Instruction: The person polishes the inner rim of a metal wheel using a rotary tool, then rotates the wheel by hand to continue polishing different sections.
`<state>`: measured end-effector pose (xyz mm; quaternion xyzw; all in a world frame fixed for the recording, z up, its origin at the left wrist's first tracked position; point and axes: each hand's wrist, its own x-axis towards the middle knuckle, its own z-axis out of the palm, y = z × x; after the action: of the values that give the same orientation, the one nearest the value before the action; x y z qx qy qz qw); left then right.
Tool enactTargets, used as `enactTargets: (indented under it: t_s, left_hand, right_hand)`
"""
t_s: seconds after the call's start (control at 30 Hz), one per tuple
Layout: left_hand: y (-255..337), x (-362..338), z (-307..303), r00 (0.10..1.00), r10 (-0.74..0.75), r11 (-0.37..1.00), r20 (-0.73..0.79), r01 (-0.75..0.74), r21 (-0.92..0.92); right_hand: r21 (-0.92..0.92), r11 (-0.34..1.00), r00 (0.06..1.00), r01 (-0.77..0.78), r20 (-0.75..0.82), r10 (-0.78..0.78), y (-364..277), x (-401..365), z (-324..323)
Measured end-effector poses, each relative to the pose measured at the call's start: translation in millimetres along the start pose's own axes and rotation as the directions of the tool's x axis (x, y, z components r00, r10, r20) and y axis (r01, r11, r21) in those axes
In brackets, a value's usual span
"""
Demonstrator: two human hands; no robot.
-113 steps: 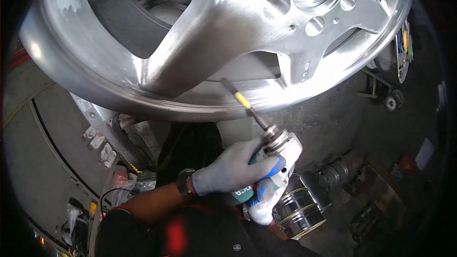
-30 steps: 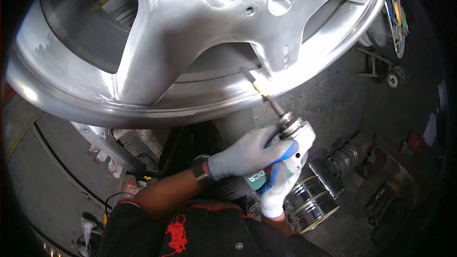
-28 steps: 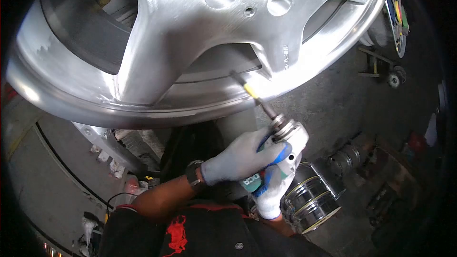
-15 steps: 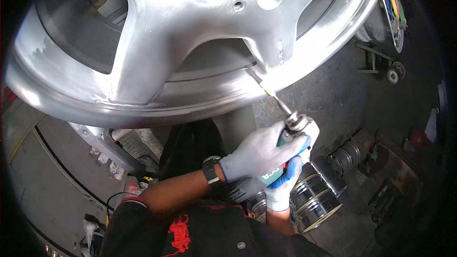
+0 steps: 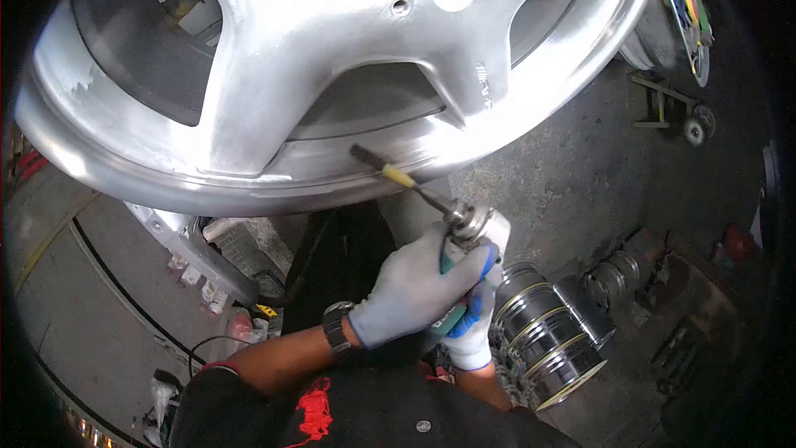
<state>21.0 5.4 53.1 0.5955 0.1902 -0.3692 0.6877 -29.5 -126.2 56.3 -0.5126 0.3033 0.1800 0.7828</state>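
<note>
Both my hands wear white gloves with blue palms and are wrapped round a green-bodied die grinder (image 5: pixel 448 318). My left hand (image 5: pixel 414 286), with a watch on its wrist, grips it near the metal collar. Lower down the body, my right hand (image 5: pixel 475 332) holds it from the other side. A slim shaft with a yellow band runs up and left from the collar to a dark, slightly blurred abrasive tip (image 5: pixel 365 156). That tip overlaps the inner rim of a bare silver alloy wheel (image 5: pixel 332 50), just below the opening between two spokes.
Several shiny cylindrical metal pieces (image 5: pixel 551 344) stand on the floor to the lower right. A small wheeled stand (image 5: pixel 695 126) is at the far right, below some hanging coloured discs (image 5: pixel 688 8). Left of my legs lies clutter with a thin cable (image 5: pixel 199 348).
Both hands and the die grinder have shifted left and slightly down. Its tip has gone from beside the right spoke to the middle of the rim. The wheel sits slightly differently in view.
</note>
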Motion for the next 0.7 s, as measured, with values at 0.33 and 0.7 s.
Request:
enactTargets:
  t_s: [0.33, 0.7]
  left_hand:
    - [-13.5, 44.6, 10.2, 0.91, 0.224, 0.971, 0.348, -0.238, -0.005]
    - [-8.8, 21.7, 15.5, 0.98, 0.15, 0.987, 0.131, -0.156, 0.039]
  right_hand:
    - [-0.319, 0.931, 0.968, 0.176, -0.115, -0.223, 13.1, -5.1, -40.3]
    - [-0.139, 0.988, 0.98, 0.072, -0.173, -0.096, 7.2, -0.5, -22.2]
